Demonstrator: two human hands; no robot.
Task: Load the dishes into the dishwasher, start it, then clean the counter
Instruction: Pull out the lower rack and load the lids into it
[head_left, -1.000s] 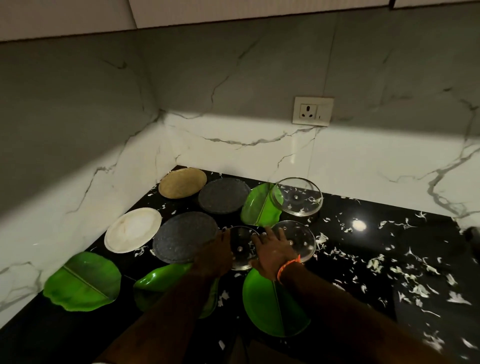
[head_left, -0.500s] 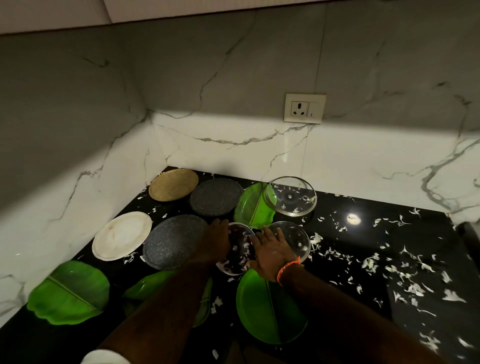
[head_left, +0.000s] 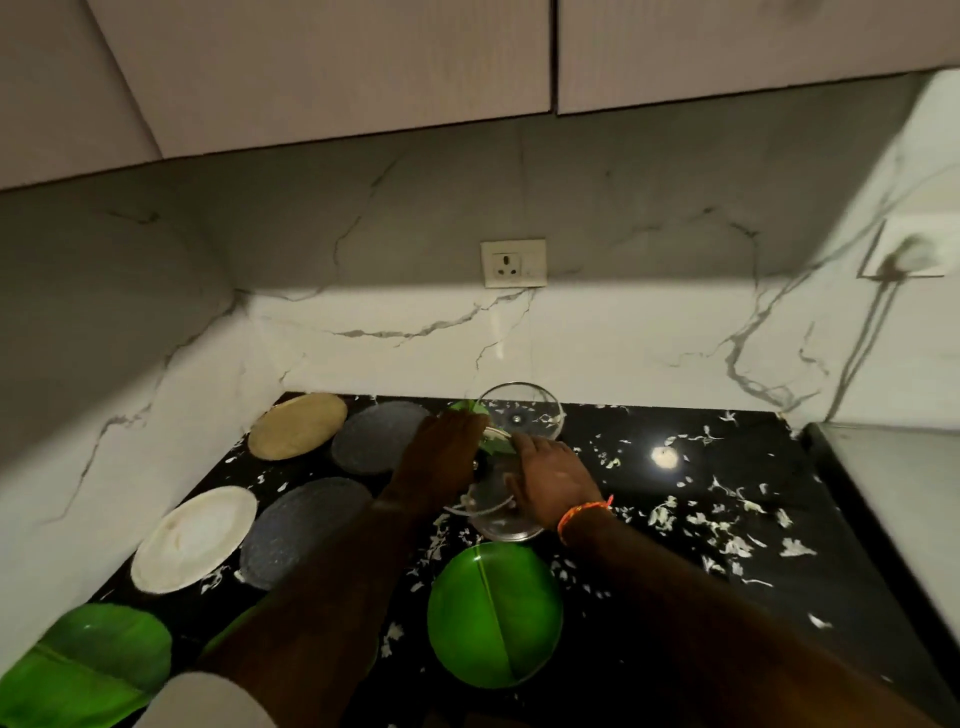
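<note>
At mid-table, between the two hands: left hand (head_left: 441, 457) and right hand (head_left: 553, 480), fingers curled, together holding glass lids (head_left: 488, 506) stacked and tilted just above the black table (head_left: 675, 571). Glass: stiff, smooth, likely slippery and breakable; best held by the rims. Beyond: green plate (head_left: 494, 616), grey plates, scattered white scraps.

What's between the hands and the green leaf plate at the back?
Nothing visible. Both hands, left and right, are already at the green leaf plate, above a glass lid. Another glass lid overlaps the plate's right side.
</note>
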